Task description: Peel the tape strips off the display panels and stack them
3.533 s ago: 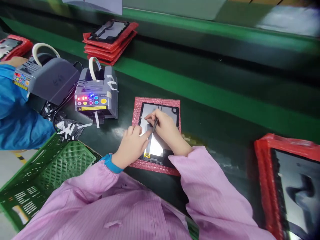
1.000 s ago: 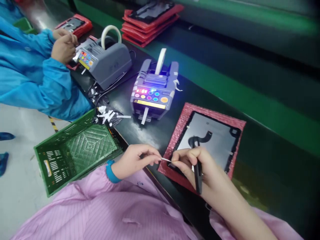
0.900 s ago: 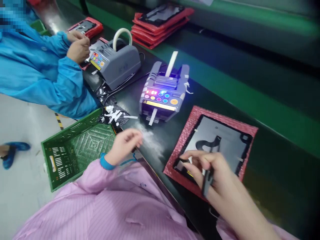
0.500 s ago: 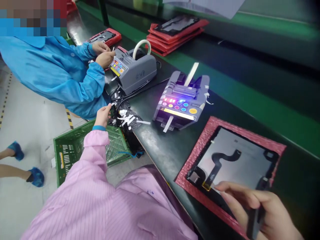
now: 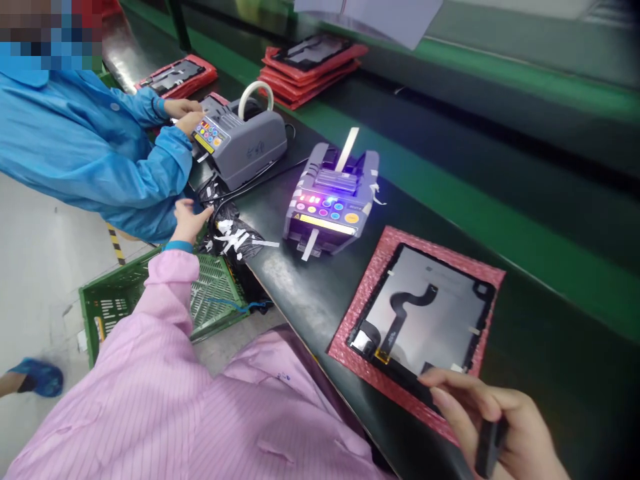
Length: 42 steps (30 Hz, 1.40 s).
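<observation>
My left hand (image 5: 187,223) is over the edge of the bench, thumb and fingers apart and nothing seen in them. Just beyond it is a black plastic bag (image 5: 254,248) with white tape scraps stuck to it. In my right hand (image 5: 510,413) is a slim black tool (image 5: 487,448), whose exact kind I cannot make out. Those fingers are at the near edge of a screen panel (image 5: 425,320) with a black flex cable (image 5: 400,307). The panel lies on a pink bubble-wrap pouch (image 5: 350,327).
A lit tape dispenser (image 5: 333,200) has a strip sticking out. Behind it stands a second dispenser (image 5: 250,140), with a co-worker's hands (image 5: 187,117) beside it. Stacked panels in red pouches (image 5: 310,73) lie farther back. A green crate (image 5: 150,293) is below left.
The view has shifted right. My left fingers have gone from a pinch with a small white scrap to spread and bare. My right hand stays by the panel with the black tool.
</observation>
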Tool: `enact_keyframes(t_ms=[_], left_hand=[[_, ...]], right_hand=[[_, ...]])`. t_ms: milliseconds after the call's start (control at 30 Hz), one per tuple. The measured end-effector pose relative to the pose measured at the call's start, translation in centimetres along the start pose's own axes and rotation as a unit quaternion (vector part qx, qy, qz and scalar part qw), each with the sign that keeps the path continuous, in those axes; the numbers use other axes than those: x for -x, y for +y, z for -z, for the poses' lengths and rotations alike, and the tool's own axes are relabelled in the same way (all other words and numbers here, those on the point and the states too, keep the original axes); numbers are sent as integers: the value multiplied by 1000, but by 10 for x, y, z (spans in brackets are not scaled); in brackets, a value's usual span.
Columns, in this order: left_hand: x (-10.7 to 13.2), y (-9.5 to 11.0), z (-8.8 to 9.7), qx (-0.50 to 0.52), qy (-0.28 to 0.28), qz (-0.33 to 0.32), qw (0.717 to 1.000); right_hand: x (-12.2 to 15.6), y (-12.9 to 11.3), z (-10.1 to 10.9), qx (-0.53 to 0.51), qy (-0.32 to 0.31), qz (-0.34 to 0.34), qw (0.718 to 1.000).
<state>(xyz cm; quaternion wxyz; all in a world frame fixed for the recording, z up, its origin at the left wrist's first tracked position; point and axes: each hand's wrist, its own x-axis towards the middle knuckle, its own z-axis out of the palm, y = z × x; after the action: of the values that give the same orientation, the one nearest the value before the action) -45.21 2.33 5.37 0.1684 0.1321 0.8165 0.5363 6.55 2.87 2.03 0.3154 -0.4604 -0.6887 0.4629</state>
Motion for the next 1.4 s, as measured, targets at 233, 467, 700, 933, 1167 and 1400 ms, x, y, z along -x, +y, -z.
enact_keyframes(t_ms=[233,467,700,933,1167,1400], left_hand=[[108,4,-52,53,-268,-41,961],[152,-3,-86,99,-441,37,891],[198,1,-79,118,-489,-63,862],[264,-5,-92,6,-691,-179,701],[253,-4,-94,-63,-668,-290,682],[225,12,-108,-164,-564,-470,658]], right_hand=[[11,-5,1,-7,11,35,999],[16,-16,1,0,-9,13,1000],[11,-13,-7,-73,17,18,997],[-23,-36,-10,-250,-37,-113,961],[-55,-42,11,-153,81,-95,980],[-107,-19,7,-138,-59,-48,988]])
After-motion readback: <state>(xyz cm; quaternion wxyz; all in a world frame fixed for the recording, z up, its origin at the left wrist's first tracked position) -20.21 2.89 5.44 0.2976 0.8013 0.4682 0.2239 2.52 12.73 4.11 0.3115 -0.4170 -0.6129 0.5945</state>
